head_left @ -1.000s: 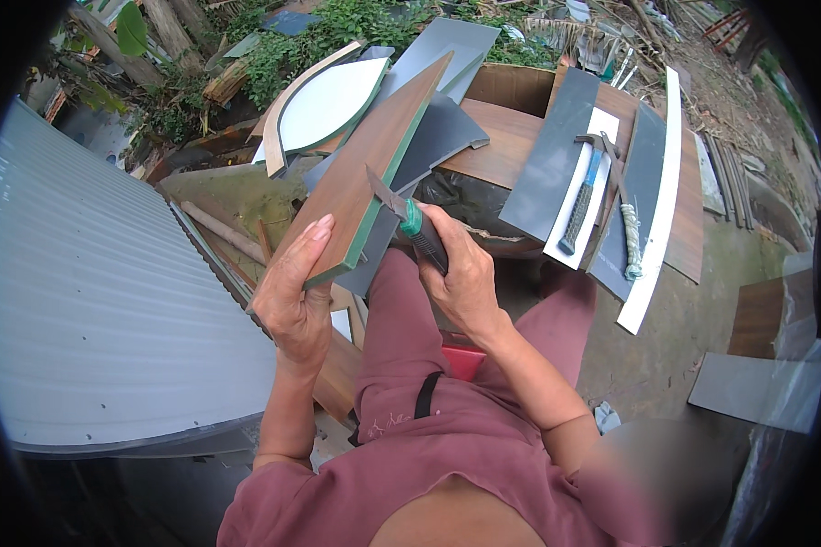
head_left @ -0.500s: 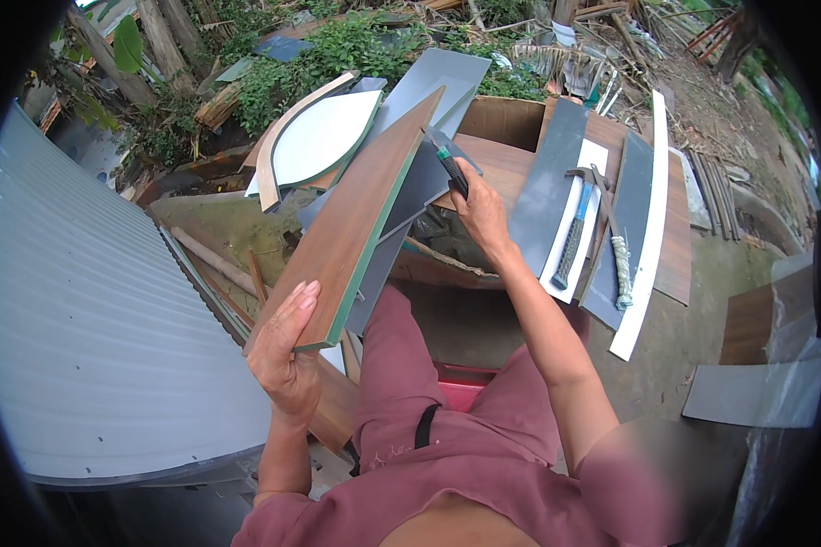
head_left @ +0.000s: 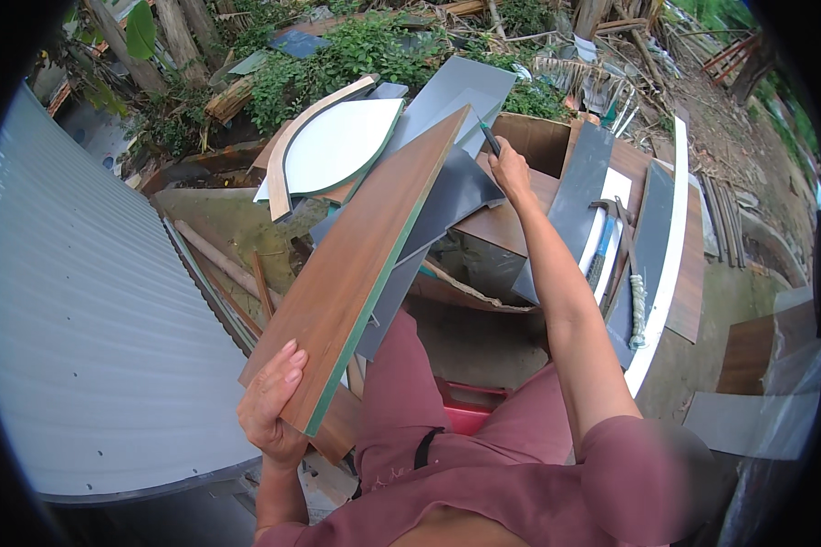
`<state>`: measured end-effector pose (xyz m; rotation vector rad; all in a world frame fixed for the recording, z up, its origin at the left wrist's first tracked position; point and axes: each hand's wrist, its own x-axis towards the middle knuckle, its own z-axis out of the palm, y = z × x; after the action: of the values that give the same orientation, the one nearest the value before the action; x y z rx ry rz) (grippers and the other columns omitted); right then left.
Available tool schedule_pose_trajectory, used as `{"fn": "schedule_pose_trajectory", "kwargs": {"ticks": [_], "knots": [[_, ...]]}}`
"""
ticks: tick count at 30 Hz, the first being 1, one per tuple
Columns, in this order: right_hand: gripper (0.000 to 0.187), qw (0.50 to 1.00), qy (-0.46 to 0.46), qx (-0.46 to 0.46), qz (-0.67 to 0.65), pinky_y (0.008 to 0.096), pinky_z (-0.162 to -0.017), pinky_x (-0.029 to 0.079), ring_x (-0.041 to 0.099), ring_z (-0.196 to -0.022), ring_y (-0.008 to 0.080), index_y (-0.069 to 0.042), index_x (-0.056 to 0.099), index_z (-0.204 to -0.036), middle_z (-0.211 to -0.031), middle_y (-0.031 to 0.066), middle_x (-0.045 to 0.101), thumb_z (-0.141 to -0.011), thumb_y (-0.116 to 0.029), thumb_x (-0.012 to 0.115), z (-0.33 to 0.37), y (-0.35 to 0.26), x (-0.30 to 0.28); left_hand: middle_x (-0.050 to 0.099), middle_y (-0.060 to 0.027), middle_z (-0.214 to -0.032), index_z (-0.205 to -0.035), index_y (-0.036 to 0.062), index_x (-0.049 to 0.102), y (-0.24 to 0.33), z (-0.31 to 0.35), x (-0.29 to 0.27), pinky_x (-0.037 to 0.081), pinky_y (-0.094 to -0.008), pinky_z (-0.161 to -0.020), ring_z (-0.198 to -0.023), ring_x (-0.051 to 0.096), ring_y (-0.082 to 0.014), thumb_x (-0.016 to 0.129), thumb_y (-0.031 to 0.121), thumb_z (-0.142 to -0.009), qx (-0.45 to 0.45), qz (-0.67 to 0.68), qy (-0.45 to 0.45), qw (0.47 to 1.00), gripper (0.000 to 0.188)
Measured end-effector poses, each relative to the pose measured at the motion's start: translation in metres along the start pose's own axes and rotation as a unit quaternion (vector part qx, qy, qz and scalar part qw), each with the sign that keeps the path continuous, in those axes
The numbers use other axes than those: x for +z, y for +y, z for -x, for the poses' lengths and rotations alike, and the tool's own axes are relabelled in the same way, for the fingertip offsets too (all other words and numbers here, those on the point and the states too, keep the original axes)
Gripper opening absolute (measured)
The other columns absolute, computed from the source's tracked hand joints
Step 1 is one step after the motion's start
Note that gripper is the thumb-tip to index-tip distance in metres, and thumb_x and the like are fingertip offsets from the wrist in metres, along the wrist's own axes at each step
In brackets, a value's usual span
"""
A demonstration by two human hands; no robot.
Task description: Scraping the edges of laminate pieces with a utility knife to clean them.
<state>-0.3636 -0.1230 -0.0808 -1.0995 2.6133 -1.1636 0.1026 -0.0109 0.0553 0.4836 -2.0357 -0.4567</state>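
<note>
My left hand [head_left: 272, 404] is closed on the near end of a long brown wood-grain board [head_left: 365, 264] with a green edge. The board slants up and away to the right, over several grey boards. My right hand [head_left: 509, 171] has its fingers wrapped round a slim black-and-green handle [head_left: 490, 139], which looks like a utility knife. Its tip points toward the board's far end; whether it touches the edge cannot be made out. Beneath lie a dark grey panel [head_left: 461, 196] and a lighter grey panel [head_left: 474, 82].
Right of me, a blue-handled hammer [head_left: 600, 251] and a bar with a wrapped grip [head_left: 638, 310] lie on boards beside a long white strip [head_left: 673, 237]. A white curved panel [head_left: 337, 146] sits at the far left. Corrugated metal [head_left: 91, 319] fills the left side.
The board's near end and my left hand have come closer to me. My right hand has moved away and rightward with the knife, past the board's far edge. The view has shifted slightly.
</note>
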Motion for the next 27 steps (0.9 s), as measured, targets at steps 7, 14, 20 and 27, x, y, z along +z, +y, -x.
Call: {"fn": "schedule_pose_trajectory", "kwargs": {"ticks": [7, 14, 20, 27], "knots": [[0.033, 0.975, -0.017, 0.061, -0.214, 0.0374, -0.063, 0.049, 0.061, -0.068, 0.0241, -0.004, 0.056, -0.11, -0.079, 0.0125, 0.063, -0.085, -0.024, 0.056, 0.031, 0.055, 0.009, 0.069, -0.0131, -0.097, -0.097, 0.0059, 0.064, 0.009, 0.002, 0.017, 0.051, -0.0401, -0.085, -0.1, 0.063, -0.0337, 0.069, 0.007, -0.074, 0.015, -0.051, -0.054, 0.997, 0.024], [0.045, 0.842, -0.183, 0.096, -0.499, 0.0237, -0.055, 0.042, 0.052, -0.064, 0.0093, -0.002, 0.044, -0.127, -0.08, 0.0029, 0.056, -0.093, -0.03, 0.054, 0.218, 0.017, -0.052, 0.066, -0.0033, -0.107, -0.096, 0.0101, 0.068, 0.037, 0.037, 0.071, 0.052, -0.0395, -0.082, -0.108, 0.058, -0.0296, 0.069, 0.007, -0.066, 0.034, -0.047, -0.229, 0.972, 0.029], [0.043, 0.806, -0.183, 0.207, -0.524, 0.0285, -0.086, 0.044, 0.055, -0.1, 0.0132, -0.004, 0.046, -0.126, -0.106, 0.0053, 0.059, -0.092, -0.029, 0.056, 0.33, 0.052, -0.072, 0.057, -0.0043, -0.123, -0.108, 0.0121, 0.064, 0.03, 0.093, 0.136, 0.044, -0.045, -0.094, -0.116, 0.051, -0.029, 0.064, 0.01, -0.071, 0.064, -0.045, -0.247, 0.966, 0.037], [0.037, 0.688, -0.174, 0.314, -0.631, 0.0299, -0.082, 0.05, 0.057, -0.099, 0.0154, -0.004, 0.048, -0.122, -0.11, 0.0084, 0.058, -0.093, -0.025, 0.054, 0.369, 0.069, -0.052, 0.045, -0.0067, -0.135, -0.12, 0.0138, 0.057, 0.009, 0.136, 0.174, 0.029, -0.0565, -0.104, -0.128, 0.038, -0.0319, 0.064, 0.014, -0.074, 0.073, -0.038, -0.302, 0.95, 0.047]]}}
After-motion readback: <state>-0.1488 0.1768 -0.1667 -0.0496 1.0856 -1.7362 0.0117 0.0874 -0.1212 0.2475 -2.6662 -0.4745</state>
